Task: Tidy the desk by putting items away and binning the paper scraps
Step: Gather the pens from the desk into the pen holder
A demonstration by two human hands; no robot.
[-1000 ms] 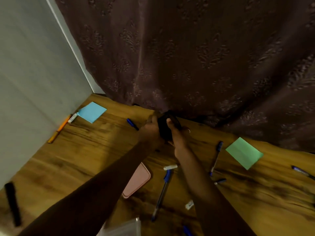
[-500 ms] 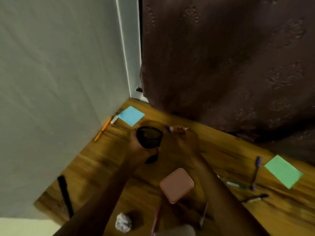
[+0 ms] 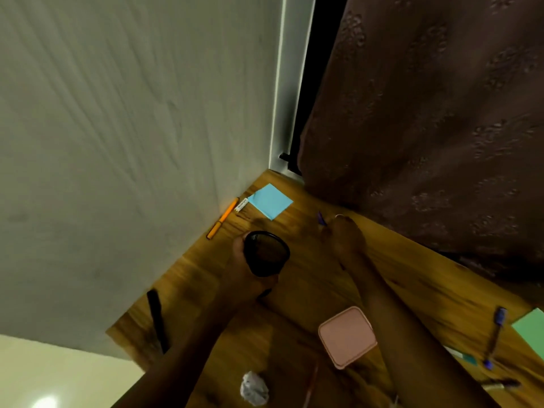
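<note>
My left grip [image 3: 244,269] grasps the black mesh pen cup [image 3: 266,254] above the table [image 3: 412,275]. My right grip [image 3: 344,237] is just beside a blue pen [image 3: 321,218]; clenched or released, I cannot tell. A crumpled paper scrap [image 3: 254,388] lies nearer me.

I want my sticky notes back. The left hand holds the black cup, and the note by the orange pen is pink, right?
No. The head view shows the note by the orange pen is blue, not pink. The left hand does hold the black cup.
</note>
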